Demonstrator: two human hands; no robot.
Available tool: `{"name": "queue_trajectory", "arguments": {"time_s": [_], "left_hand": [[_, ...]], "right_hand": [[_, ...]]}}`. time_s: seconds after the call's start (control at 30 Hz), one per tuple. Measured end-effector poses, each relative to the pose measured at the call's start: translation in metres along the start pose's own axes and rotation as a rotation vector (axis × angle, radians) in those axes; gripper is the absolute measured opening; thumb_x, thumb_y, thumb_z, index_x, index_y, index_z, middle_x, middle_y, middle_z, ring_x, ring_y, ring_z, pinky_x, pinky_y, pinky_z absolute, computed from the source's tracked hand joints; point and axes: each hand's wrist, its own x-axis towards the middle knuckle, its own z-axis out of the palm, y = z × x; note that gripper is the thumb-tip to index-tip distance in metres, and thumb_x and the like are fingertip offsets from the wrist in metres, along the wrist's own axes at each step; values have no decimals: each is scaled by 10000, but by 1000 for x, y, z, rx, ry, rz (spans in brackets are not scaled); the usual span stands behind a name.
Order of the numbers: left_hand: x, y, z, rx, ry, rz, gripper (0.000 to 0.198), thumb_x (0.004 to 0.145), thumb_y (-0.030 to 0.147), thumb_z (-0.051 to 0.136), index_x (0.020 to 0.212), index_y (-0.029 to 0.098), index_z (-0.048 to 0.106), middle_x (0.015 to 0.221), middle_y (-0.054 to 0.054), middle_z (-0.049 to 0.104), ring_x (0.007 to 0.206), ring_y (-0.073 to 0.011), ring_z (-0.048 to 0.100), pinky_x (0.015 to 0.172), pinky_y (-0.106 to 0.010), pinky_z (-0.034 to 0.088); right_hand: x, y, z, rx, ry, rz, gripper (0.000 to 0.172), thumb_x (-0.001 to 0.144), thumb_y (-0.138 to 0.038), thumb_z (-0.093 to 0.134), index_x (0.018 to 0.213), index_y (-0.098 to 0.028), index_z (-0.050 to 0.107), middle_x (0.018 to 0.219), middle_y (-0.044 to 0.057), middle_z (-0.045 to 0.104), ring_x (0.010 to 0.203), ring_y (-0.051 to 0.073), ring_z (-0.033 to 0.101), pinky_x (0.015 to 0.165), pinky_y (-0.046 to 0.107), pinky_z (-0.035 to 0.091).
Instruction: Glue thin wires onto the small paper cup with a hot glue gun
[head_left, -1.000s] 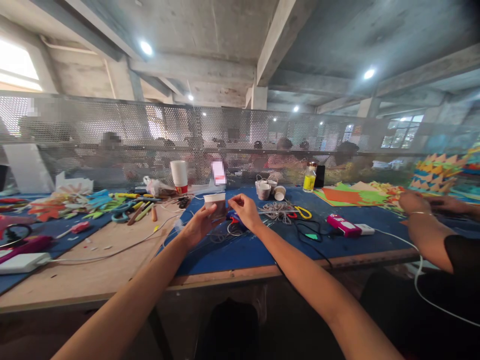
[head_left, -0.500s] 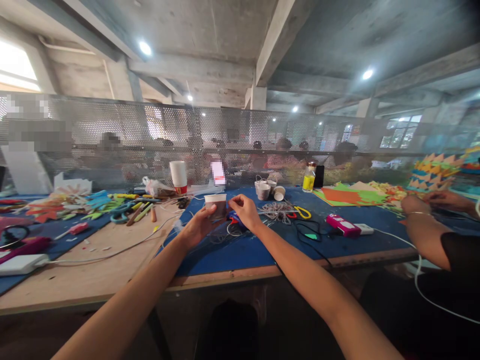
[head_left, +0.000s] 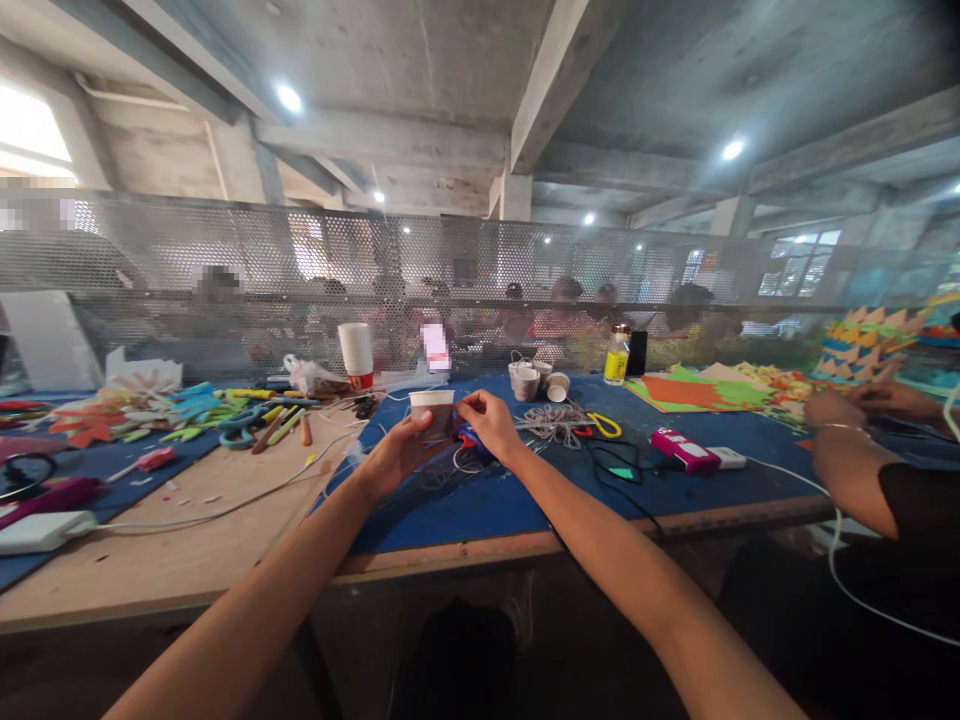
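The white paper cup (head_left: 433, 412) is held upright, clear of the wooden bench (head_left: 187, 540) and above the blue mat (head_left: 487, 505); the left hand (head_left: 395, 455) is clamped around its lower wall from the left; the right hand (head_left: 491, 425) is set against its right side, fingertips drawn together.

A white upper band and a darker lower part are shown on the cup; the darker part is judged to be covering already applied, with the upper band left bare.

Just beyond the right hand, a loose tangle of grey twine (head_left: 553, 424) lies on the mat; a group of small grey cups (head_left: 531, 381) stands near, behind it.

Whether a strand is pinched by the right hand cannot be told; the contact is too small to resolve. The cup's far wall is hidden; a co-worker's hand (head_left: 829, 408) at the right is blurred.
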Motion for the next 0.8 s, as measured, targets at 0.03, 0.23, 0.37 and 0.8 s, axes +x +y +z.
{"name": "queue_trajectory", "arguments": {"time_s": [0.03,0.23,0.37,0.8], "left_hand": [[0,0,0,-3,-1,1,348,905,304,683,1219,166,741,1250,-114,748,1190,-285,669,1029,-397,510],[0,0,1,2,1,-5,357,883,323,710,1202,165,752,1229,-119,757,1186,-297,671,1026,-406,512],[-1,1,2,14,-14,-2,361,886,329,706,1207,169,754,1244,-115,753,1219,-308,654,1045,-418,499],[-3,3,5,6,-32,-14,377,895,333,684,1219,149,747,1255,-134,746,1238,-319,641,1069,-432,477]], "right_hand": [[0,0,0,-2,-1,8,165,831,-365,678,789,-214,626,768,2,719,763,186,692,750,292,520],[1,0,0,54,-12,35,173,804,-365,691,775,-206,632,751,-2,721,749,179,689,743,284,518],[0,0,0,137,-35,60,188,776,-376,716,758,-206,636,718,-3,722,733,183,695,743,289,529],[4,9,1,311,-100,145,310,703,-456,781,793,-185,660,741,14,720,731,188,696,775,319,558]]}}
